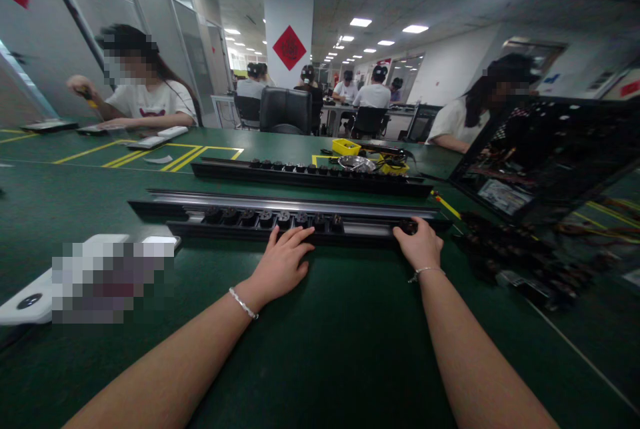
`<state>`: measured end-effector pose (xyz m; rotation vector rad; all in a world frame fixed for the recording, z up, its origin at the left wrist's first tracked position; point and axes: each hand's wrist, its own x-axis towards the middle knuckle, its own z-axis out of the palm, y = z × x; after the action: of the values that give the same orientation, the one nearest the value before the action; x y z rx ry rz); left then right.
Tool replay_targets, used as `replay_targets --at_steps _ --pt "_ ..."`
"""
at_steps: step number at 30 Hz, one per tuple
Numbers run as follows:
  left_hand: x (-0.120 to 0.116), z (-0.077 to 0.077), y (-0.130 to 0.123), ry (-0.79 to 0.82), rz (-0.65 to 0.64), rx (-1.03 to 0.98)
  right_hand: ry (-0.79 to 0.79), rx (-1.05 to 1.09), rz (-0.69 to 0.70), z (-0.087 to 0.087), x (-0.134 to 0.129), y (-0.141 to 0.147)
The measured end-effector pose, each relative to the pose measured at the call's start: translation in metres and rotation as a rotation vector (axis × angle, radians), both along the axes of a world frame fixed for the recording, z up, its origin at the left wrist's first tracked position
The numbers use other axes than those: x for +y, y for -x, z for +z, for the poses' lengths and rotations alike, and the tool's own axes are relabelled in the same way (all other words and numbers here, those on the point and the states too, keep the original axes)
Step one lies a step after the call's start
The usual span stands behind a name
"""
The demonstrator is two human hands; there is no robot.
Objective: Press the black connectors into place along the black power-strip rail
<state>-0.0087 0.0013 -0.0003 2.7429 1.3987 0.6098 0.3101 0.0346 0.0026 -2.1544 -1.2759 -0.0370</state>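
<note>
Pinching a small black part (409, 226) with thumb and fingers of right hand (424, 245), at the right end of the near rail (360, 240). Finger gap small; exact contact hard to see. Left hand (281, 265) open, fingers apart, palm down, fingertips at the rail's near edge, just in front of the black modules (284, 217). No grip there. Modules sit in a row inside the near rail, left and middle; bare metallic strip between them and right hand. Second rail (280, 204) directly behind near rail, module-filled rail (300, 180) farther behind. Yellow bin (346, 147) and metal bowl (357, 163) beyond that. White device (33, 292) left of near rail; dark parts pile (540, 262) right of it.
</note>
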Motion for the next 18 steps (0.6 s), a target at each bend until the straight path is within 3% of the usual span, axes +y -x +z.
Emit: replay_targets --at_steps 18 --pt "0.0014 -0.0028 0.0009 -0.009 -0.004 -0.013 -0.041 0.117 -0.067 -0.0007 -0.0002 -0.0068"
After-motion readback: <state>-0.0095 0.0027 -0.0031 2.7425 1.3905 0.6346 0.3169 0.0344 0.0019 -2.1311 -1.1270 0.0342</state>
